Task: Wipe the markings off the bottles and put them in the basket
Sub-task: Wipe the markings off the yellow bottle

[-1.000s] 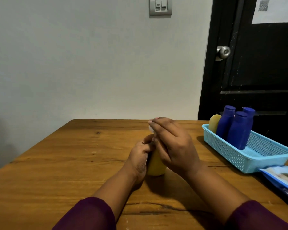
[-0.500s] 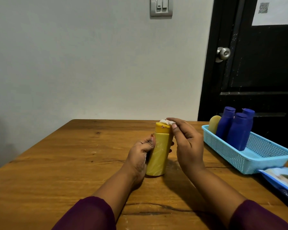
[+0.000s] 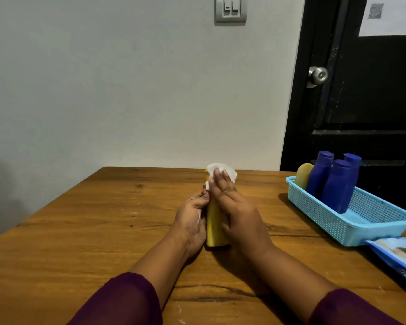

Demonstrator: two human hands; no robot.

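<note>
The brown wooden table point(image 3: 103, 231) carries a light-blue plastic mesh basket point(image 3: 314, 207) near its right edge, with three dark-blue plastic bottles point(image 3: 335, 186) and one rounded yellow bottle point(image 3: 303, 175) leaning inside it. Just in front of the basket lies a blue-and-white wipe packet point(image 3: 399, 254), cut off by the frame. At the table's middle the left hand point(image 3: 192, 219) curls its fingers round a tall yellow plastic bottle point(image 3: 213, 224) that stands upright on the wood, well apart from the basket. The right hand point(image 3: 239, 214) lays nearly straight fingers over a small white wipe point(image 3: 223, 171), pressing it against the bottle's top. The bottle looks tall and narrow, so a hard sideways rub could tip it or twist it in the left hand's grip, and the thin wipe could bunch and skip part of a marking. The right hand hides the markings, the cap and its own thumb, so whether any ink remains cannot be told.
</note>
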